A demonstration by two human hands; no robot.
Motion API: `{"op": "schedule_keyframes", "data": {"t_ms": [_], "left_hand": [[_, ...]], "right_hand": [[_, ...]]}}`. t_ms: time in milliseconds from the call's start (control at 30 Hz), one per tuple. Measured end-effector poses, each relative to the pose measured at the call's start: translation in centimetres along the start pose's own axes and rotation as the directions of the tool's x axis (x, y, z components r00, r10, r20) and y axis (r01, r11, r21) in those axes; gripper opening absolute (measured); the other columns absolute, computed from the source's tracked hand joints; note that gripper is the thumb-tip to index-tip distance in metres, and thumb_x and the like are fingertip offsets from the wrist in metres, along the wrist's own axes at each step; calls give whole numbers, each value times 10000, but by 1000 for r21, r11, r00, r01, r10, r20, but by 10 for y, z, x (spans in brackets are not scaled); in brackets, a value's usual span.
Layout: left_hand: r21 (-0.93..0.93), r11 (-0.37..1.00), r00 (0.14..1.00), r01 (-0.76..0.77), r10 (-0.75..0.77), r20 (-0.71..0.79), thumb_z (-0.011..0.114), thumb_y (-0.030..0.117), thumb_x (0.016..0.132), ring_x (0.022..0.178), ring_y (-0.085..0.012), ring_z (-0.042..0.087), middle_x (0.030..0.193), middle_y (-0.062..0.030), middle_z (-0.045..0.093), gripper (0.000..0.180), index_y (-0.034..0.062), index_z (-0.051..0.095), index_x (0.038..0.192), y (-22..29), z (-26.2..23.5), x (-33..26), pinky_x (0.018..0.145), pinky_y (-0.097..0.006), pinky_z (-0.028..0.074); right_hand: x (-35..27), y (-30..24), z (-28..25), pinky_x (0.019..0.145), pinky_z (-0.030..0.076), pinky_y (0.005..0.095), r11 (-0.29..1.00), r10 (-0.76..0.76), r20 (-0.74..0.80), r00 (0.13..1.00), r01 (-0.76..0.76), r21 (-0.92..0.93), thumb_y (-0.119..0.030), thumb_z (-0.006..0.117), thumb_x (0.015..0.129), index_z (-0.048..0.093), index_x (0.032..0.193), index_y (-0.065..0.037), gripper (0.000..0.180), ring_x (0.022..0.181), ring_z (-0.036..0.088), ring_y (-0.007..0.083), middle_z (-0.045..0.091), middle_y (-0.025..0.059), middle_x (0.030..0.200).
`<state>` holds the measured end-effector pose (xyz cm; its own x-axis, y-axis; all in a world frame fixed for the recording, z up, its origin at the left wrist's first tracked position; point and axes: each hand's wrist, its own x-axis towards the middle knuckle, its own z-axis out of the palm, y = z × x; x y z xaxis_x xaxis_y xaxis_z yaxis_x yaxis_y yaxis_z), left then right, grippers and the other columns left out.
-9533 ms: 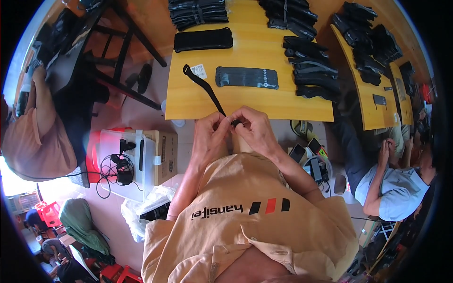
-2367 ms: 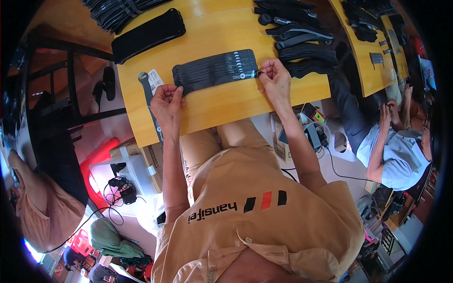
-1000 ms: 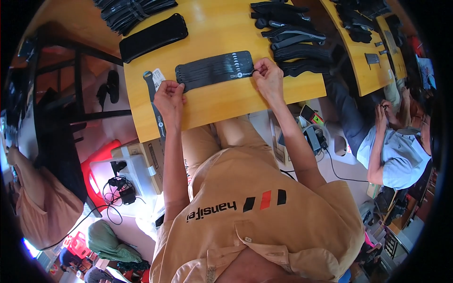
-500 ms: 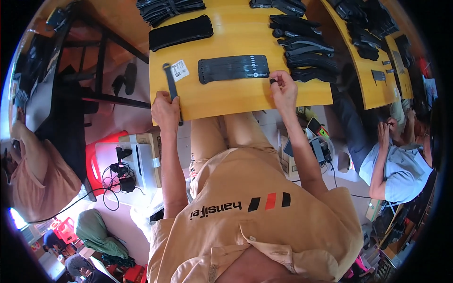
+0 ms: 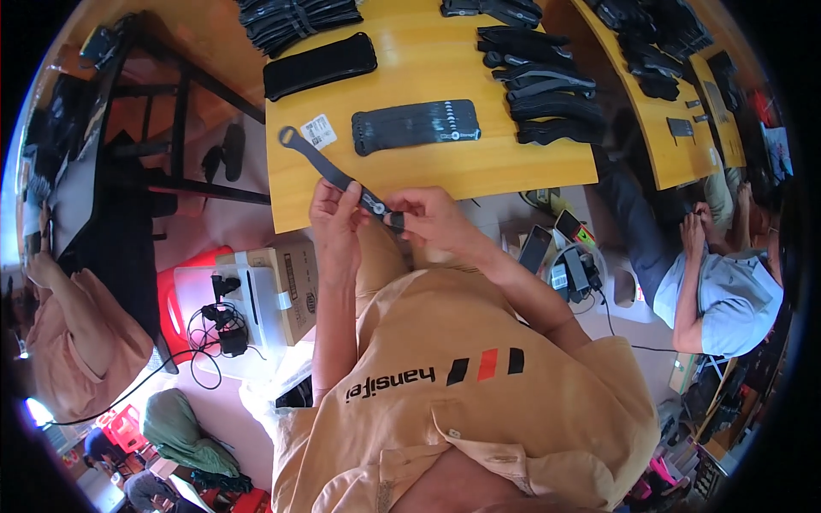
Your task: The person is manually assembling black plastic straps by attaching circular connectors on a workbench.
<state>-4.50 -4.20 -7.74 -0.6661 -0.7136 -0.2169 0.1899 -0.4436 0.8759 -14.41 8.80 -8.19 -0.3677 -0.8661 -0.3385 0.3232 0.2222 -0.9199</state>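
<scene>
A dark grey strap (image 5: 329,169) with a ring-like loop at its far end runs slantwise over the table's front edge. My left hand (image 5: 338,218) pinches it partway along, thumb on top. At its near end my right hand (image 5: 434,224) is closed on the strap and a small black piece, partly hidden by the fingers. Beyond my hands lies a neat flat row of black straps (image 5: 402,128) with pale printing at the right end. A white printed label (image 5: 319,131) rests left of that row, close to the looped end.
A black flat pouch (image 5: 321,67) and a bundle of black straps (image 5: 295,21) lie at the table's (image 5: 505,167) far left. Several folded strap bundles (image 5: 547,85) line its right side. Co-workers sit left and right. A box with cables (image 5: 227,312) stands on the floor at left.
My left hand has moved right and nearer with the strap, which now slants. My right hand has come left from beside the strap row and met the strap's near end.
</scene>
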Motion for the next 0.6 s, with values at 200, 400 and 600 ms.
{"op": "schedule_keyframes", "data": {"t_ms": [200,400,600], "left_hand": [[-241,965,994,100,-109,-24,608,53,830,586,-67,544,798,-1,595,182,73,540,998,1,-9,0,484,-168,407],[-93,993,997,67,-70,-25,620,114,845,600,-81,563,815,-17,615,132,42,616,955,7,-27,15,515,-173,454],[141,977,988,157,-157,-16,605,91,850,634,-94,592,791,-36,622,149,-2,630,964,7,-15,24,593,-189,518]], "right_hand": [[-12,7,-38,442,351,189,844,-307,-5,952,270,-462,69,447,786,609,986,15,263,520,473,48,574,3,724],[-30,-31,-59,476,414,188,973,38,-143,989,-69,-219,88,427,774,624,964,22,282,536,519,64,601,30,771],[-26,-17,-102,510,463,184,989,-68,-190,979,41,-144,102,405,791,630,986,15,311,625,575,70,604,50,792]]}}
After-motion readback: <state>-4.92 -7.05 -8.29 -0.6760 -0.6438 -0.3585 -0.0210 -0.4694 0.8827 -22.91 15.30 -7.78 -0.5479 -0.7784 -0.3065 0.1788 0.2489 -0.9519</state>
